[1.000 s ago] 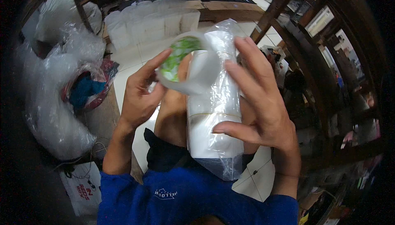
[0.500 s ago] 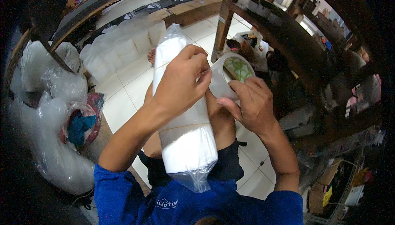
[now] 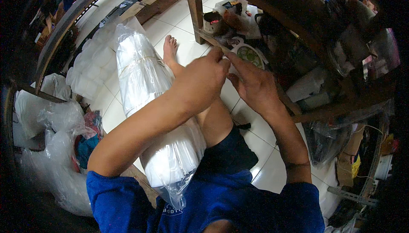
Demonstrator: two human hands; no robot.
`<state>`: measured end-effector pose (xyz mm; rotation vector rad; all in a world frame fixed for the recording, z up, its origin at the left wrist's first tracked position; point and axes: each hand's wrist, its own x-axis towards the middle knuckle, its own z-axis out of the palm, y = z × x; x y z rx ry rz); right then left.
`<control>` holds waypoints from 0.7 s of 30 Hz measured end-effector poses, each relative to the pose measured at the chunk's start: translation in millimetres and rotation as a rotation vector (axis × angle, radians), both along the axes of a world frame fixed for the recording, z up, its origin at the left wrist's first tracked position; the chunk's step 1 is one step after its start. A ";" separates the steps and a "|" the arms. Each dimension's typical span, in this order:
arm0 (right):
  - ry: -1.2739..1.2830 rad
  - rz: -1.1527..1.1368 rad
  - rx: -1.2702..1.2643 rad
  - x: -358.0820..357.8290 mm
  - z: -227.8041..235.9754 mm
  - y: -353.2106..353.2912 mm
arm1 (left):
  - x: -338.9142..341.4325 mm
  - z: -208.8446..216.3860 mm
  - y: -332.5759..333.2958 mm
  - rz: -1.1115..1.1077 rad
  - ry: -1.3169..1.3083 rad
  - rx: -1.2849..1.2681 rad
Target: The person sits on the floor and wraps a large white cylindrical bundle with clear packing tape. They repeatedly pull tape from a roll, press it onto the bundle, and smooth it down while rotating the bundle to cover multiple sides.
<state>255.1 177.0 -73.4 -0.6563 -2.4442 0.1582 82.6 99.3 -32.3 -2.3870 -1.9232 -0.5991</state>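
Note:
My left hand [image 3: 206, 77] is closed, fingertips pinched together at the edge of a wide roll of clear tape with a green-patterned core [image 3: 250, 57]. Beside it, my right hand [image 3: 255, 84] has its fingers bent against the roll and partly covers it. The fingertips of both hands meet in front of the roll; the strip between them is hard to make out. Under my left forearm, a long white bundle in clear plastic [image 3: 138, 73] lies slanted across my lap, a thin band round its upper part. Neither hand grips the bundle.
Several clear-wrapped white packs [image 3: 91, 69] stand on the tiled floor at the far left. Bulging clear plastic bags [image 3: 61, 148] lie nearer on the left. A wooden post [image 3: 194, 9] and dark shelving rise at the right, with a white container [image 3: 215, 23] behind the post.
Both hands have come together at the tape roll, the left moving right, off the bundle. The bundle now lies further left and more slanted in view. The view itself has shifted.

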 end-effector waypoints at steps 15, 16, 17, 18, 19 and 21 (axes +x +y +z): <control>-0.316 -0.117 -0.144 83.4 -259.8 45.6 | -94.9 59.9 -54.2 0.061 -0.355 0.206; -0.251 -0.067 -0.061 96.1 -288.5 45.8 | -116.0 61.6 -59.3 0.178 -0.332 0.335; -0.260 -0.072 -0.080 101.3 -298.9 41.6 | -143.6 57.9 -65.4 0.252 -0.377 0.353; -0.263 -0.096 -0.120 101.0 -297.2 34.4 | -167.0 57.9 -73.3 0.325 -0.314 0.314; -0.251 -0.138 -0.177 101.9 -296.2 27.0 | -192.3 51.0 -77.3 0.376 -0.369 0.263; -0.192 -0.221 -0.271 101.1 -293.6 14.9 | -227.5 26.3 -72.2 0.437 -0.560 0.143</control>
